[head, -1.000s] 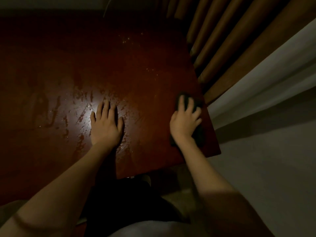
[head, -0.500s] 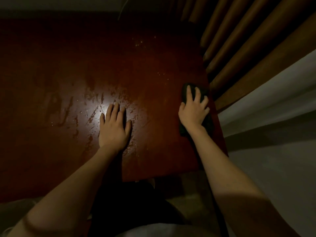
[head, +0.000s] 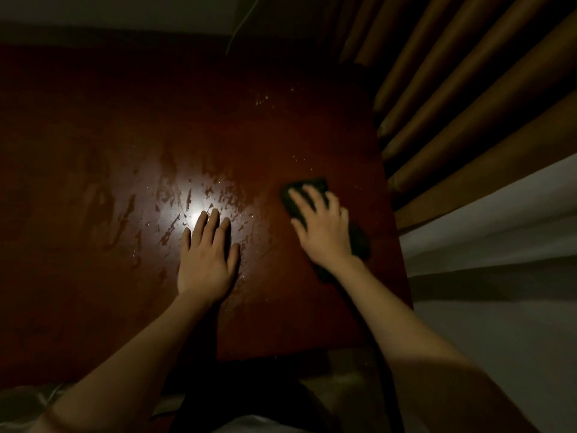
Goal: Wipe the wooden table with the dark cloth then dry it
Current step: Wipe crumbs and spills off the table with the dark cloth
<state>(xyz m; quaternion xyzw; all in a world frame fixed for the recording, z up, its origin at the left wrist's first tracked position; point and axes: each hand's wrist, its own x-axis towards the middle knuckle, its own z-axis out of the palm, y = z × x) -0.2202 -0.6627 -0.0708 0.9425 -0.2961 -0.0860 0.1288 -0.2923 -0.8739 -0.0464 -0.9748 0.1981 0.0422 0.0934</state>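
On the right part of the worktop (head: 93, 182), near its right edge: cloth (head: 359, 239), dark, pressed flat under the right hand (head: 321, 229). Fingers (head: 307, 198) spread and fairly straight across the cloth's far end, palm down on its middle; dark fabric showing beyond the fingertips and again beside the wrist on the right. No curl round the cloth, only a flat press from above. Toward the middle of the worktop, well apart from the cloth: left hand (head: 207, 257), palm down, fingers straight and close together, holding nothing, resting on the wood. Just beyond those fingertips: bright glare (head: 190, 214) of reflected light on the glossy red-brown surface, ringed by wet streaks (head: 218, 192) and droplets running outward to the left and far side. Farther back toward the right corner: a few pale specks (head: 262, 100). Beside the worktop's right edge: brown curtain folds (head: 468, 104), and below them a pale wall (head: 499, 276). At the far edge: thin light cord (head: 239, 28) against the wall. Both bare forearms reaching in from the near side, dim room, rest of the surface lost in shadow.
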